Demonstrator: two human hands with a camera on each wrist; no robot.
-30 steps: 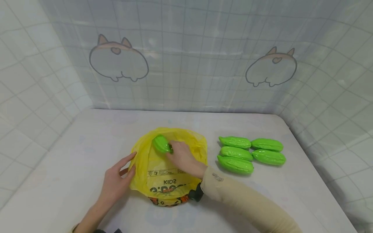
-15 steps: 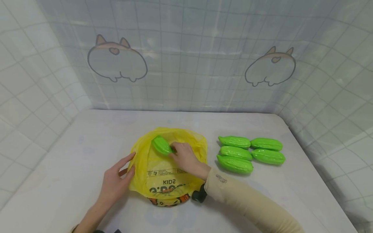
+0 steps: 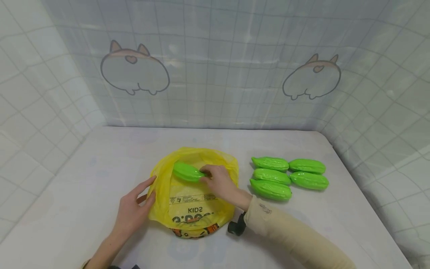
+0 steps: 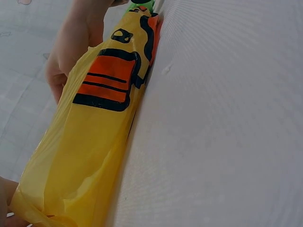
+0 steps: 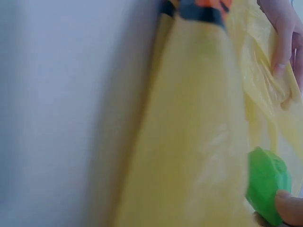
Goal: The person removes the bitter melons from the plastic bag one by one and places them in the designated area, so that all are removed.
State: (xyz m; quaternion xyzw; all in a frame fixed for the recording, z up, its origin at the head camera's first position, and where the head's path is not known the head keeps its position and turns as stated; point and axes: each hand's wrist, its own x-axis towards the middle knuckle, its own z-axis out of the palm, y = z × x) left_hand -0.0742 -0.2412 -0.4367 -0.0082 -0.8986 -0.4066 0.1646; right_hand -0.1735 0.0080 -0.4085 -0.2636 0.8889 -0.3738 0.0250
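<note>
A yellow plastic bag with dark lettering and an orange-and-black print lies on the table, its mouth spread wide. At its left rim, my left hand pinches the plastic between thumb and fingers. My right hand reaches over the bag's mouth from the right and grips one end of a glossy, ridged green bitter melon. That melon lies nearly level within the bag's outline, its free end pointing left. In the right wrist view, my thumb presses on the green melon beside the yellow plastic.
Right of the bag, several more green bitter melons lie in two columns on the white table. A tiled-pattern sheet with cartoon drawings stands behind. A dark device sits at my right wrist.
My right hand has drawn back a little to the right. The melon in it has swung from a slant to almost level, showing more of its length. The left hand stays put.
</note>
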